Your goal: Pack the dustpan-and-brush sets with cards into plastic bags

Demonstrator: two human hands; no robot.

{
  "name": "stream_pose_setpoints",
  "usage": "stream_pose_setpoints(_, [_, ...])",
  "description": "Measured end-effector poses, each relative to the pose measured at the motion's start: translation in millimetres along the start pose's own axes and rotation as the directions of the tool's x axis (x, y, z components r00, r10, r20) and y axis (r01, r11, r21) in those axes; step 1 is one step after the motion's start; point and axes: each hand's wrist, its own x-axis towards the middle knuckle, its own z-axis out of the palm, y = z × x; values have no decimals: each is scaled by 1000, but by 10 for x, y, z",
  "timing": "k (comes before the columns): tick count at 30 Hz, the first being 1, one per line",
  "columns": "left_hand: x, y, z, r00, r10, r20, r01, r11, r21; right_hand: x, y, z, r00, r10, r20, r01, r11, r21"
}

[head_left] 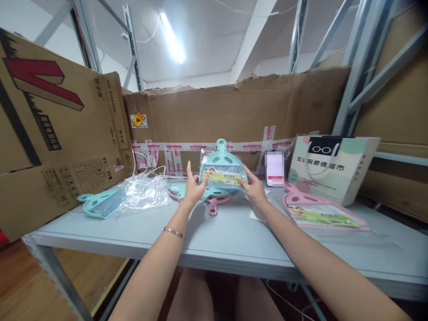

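Note:
Both hands hold up a teal mini dustpan set point(222, 167) in a clear bag with a yellow-green label, above the grey table point(227, 240). My left hand point(193, 189) grips its left edge, thumb raised; a thin bracelet sits on that wrist. My right hand point(253, 187) grips its right lower edge. Directly beneath lie more pink and teal dustpans point(210, 198) in a small pile.
A teal dustpan point(100, 204) and crumpled clear bags point(145, 191) lie at the left. A bagged pink dustpan set point(321, 211) lies at the right by a paper gift bag point(332, 165). Cardboard boxes point(50, 133) wall the left and back. Metal shelving stands at the right.

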Motion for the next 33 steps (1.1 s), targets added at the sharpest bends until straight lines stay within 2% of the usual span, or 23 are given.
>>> stream_pose_setpoints(3, [61, -44, 0, 999, 37, -8, -37, 999, 30, 19, 23, -25, 999, 28, 18, -28, 1000, 12])
stream_pose_setpoints(6, [104, -69, 2, 998, -44, 46, 44, 999, 7, 46, 65, -29, 1000, -1, -4, 0, 999, -43])
stream_pose_setpoints(12, [121, -95, 23, 992, -116, 55, 113, 993, 42, 86, 118, -35, 999, -45, -24, 42, 995, -89])
stream_pose_setpoints(18, [85, -68, 18, 997, -78, 16, 74, 983, 166, 95, 135, -62, 997, -75, -32, 72, 992, -102])
stream_pose_setpoints(22, [35, -24, 9, 1000, -30, 6, 28, 968, 248, 90, 132, -86, 994, -65, -89, 49, 984, -171])
stream_pose_setpoints(25, [17, 1, 1, 1000, -21, 6, 18, 962, 273, 74, 79, -83, 993, 16, -121, -34, 988, -148])
stream_pose_setpoints(28, [15, 38, -21, 999, -23, -29, 29, 970, 241, 59, -23, -69, 978, 182, -98, -174, 981, 86])
stream_pose_setpoints(31, [-2, 129, 6, 995, 0, -96, 18, 983, 185, 49, -77, -69, 938, 340, -71, -298, 892, 339])
stream_pose_setpoints(33, [-38, 223, 112, 995, 11, -98, 4, 989, 148, 33, -35, -78, 899, 433, -67, -393, 864, 314])
